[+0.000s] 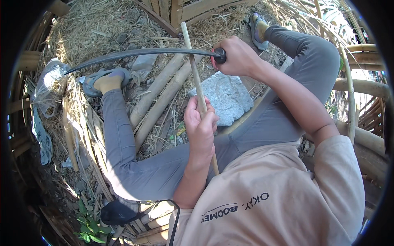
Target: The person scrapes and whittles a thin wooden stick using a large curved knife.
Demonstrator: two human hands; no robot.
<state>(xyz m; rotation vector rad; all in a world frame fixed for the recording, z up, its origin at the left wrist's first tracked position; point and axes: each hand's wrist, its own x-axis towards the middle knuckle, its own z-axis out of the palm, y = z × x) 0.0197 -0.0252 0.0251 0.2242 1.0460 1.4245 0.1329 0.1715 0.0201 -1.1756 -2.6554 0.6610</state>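
Note:
My left hand (200, 119) is closed around a thin wooden or bamboo stick (193, 61), which slants up and away from my lap. The fingers of my right hand (237, 56) wrap round the dark handle of a long curved blade, a sickle-like knife (135, 53). Its blade stretches far to the left and crosses the upper part of the stick; whether the two touch I cannot tell. Just beyond my left hand, between my legs, lies a pale grey stone block (225, 98).
Two thick bamboo poles (158, 98) lie on the straw-strewn ground left of the stone. A clear plastic bag (49, 82) is at the far left. Bamboo rails (361, 86) stand at the right, a wooden frame (176, 14) at the back. A black pouch-like item (119, 211) sits at lower left.

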